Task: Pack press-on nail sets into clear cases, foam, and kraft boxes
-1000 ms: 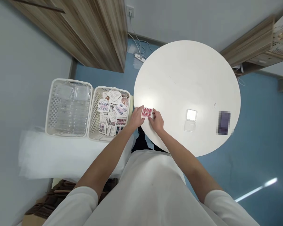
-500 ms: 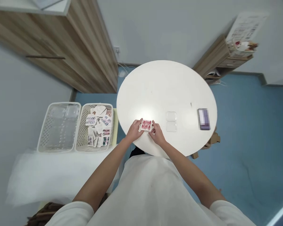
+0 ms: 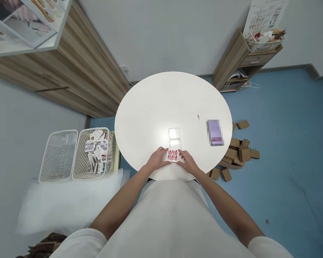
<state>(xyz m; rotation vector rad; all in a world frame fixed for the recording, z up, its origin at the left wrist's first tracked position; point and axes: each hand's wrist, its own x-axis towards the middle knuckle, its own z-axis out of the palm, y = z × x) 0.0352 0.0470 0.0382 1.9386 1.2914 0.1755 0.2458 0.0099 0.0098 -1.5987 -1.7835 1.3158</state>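
Between both hands is a small white card of red press-on nails [image 3: 172,155], set in two rows. My left hand [image 3: 157,159] is closed on its left edge, thumb and fingers at the corners. My right hand [image 3: 187,161] grips the right edge in the same way. Just beyond the card lies an opened clear plastic case [image 3: 174,133] on the white oval table [image 3: 150,89]. The near half of the case is partly covered by the card.
A purple box, blurred out [image 3: 215,132], lies on the table's right. To the left stand a white basket [image 3: 79,163] of nail cards and another basket [image 3: 46,157] of clear plastic cases. Cardboard boxes [image 3: 235,152] lie on the floor at right. A wooden cabinet [image 3: 78,61] stands behind left.
Both hands have brought the nail card rightward, relative to the table, to the near side of the clear case. The camera view has shifted too.
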